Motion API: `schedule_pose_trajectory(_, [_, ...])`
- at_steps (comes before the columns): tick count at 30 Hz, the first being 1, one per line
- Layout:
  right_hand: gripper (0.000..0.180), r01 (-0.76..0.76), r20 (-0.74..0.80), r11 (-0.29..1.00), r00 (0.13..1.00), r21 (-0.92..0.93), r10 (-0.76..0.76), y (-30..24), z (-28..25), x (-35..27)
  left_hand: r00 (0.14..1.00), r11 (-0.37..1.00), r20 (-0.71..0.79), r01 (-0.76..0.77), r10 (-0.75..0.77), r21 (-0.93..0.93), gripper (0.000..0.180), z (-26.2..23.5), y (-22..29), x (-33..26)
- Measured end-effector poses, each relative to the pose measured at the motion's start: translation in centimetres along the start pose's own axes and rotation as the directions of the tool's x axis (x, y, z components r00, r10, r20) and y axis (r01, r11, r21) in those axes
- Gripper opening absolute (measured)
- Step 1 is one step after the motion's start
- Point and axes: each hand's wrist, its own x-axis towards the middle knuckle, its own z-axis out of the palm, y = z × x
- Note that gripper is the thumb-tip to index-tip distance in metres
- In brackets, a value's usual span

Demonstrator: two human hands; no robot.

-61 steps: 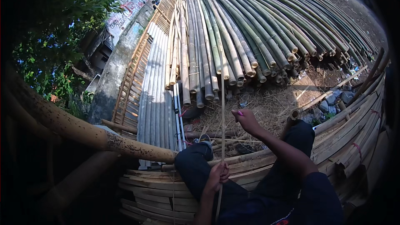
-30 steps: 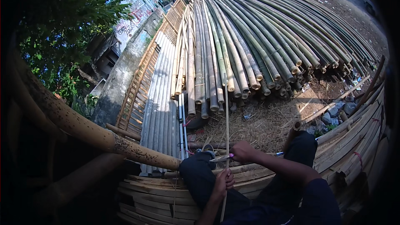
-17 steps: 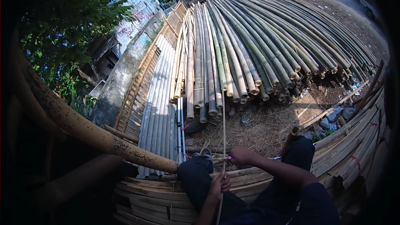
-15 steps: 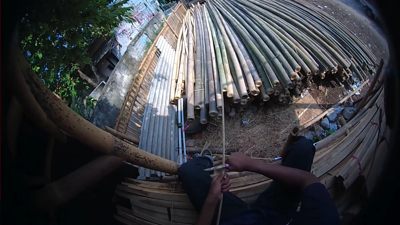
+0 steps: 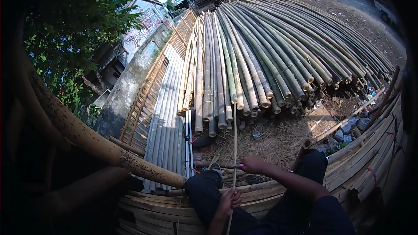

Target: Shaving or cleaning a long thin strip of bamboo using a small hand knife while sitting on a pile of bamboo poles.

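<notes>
A long, thin bamboo strip (image 5: 235, 139) stands up from my lap and runs away from me toward the poles. My left hand (image 5: 230, 199) is closed around its lower part, above my thigh. My right hand (image 5: 254, 165) is closed on a knife (image 5: 240, 165), a little farther up the strip and to its right. The knife lies across the strip, apart from my left hand; its blade is hard to make out and most of its handle is hidden in my fist.
Long bamboo poles (image 5: 261, 52) lie stacked ahead. Split bamboo slats (image 5: 348, 174) surround my legs. A thick spotted bamboo pole (image 5: 104, 150) reaches in from the left, near corrugated sheets (image 5: 163, 139) and a slatted bamboo panel (image 5: 139, 109). Shavings (image 5: 261, 143) cover the ground; stones (image 5: 348, 126) lie right.
My right hand has slid the knife up the strip, away from my left hand, which keeps its grip. The view has tilted slightly upward.
</notes>
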Motion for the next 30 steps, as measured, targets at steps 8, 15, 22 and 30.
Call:
schedule_pose_trajectory(8, [0.031, -0.137, -0.237, 0.989, 0.96, 0.052, 0.146, 2.5, 0.0, 1.5, 0.998, 0.989, -0.054, -0.024, 0.033, 0.147, 0.024, 0.7, -1.2, -0.5])
schedule_pose_trajectory(15, [0.035, -0.2, -0.271, 0.977, 0.939, 0.078, 0.214, 5.0, -2.8, 1.6, 0.997, 1.0, 0.067, 0.023, -0.023, -0.005, 0.025, 0.7, -0.7, -0.7])
schedule_pose_trajectory(22, [0.032, 0.057, 0.085, 0.998, 0.995, -0.028, -0.055, -2.0, 0.9, -0.6, 0.999, 0.993, -0.036, -0.036, 0.041, 0.113, 0.025, -0.3, -0.3, 0.7])
schedule_pose_trajectory(30, [0.032, -0.392, -0.351, 0.907, 0.837, 0.152, 0.42, 8.0, -4.1, 2.2, 0.992, 0.992, 0.049, 0.114, -0.116, 0.045, 0.025, 1.8, -2.4, -1.3])
